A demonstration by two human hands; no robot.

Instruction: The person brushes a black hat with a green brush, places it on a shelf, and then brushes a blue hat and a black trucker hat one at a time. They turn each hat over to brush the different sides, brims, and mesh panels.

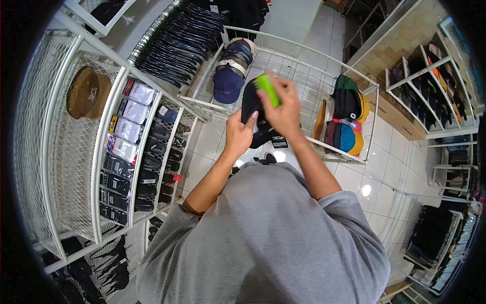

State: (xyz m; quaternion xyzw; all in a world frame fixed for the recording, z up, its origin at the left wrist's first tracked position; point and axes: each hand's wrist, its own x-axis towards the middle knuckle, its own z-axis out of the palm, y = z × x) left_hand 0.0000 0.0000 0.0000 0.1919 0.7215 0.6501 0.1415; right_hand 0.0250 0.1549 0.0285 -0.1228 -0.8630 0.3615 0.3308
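A black cap (pixel 249 104) is gripped by my left hand (pixel 238 136), with the thumb on its near side and the other fingers hidden behind. My right hand (pixel 283 112) is closed around a bright green brush (pixel 268 90), held against or just over the upper part of the cap. Motion smears my right fingertips, and the brush's underside is out of sight. Below the cap, another dark item with a white-printed tag (pixel 279 142) shows partly.
A white wire bin (pixel 304 47) ahead holds stacked caps at left (pixel 229 83) and right (pixel 349 101). At left, a white mesh rack (pixel 96 202) carries a brown cap (pixel 87 93) and packaged goods. Black hangers (pixel 177 43) line a rail. A cardboard box (pixel 392 114) stands at right.
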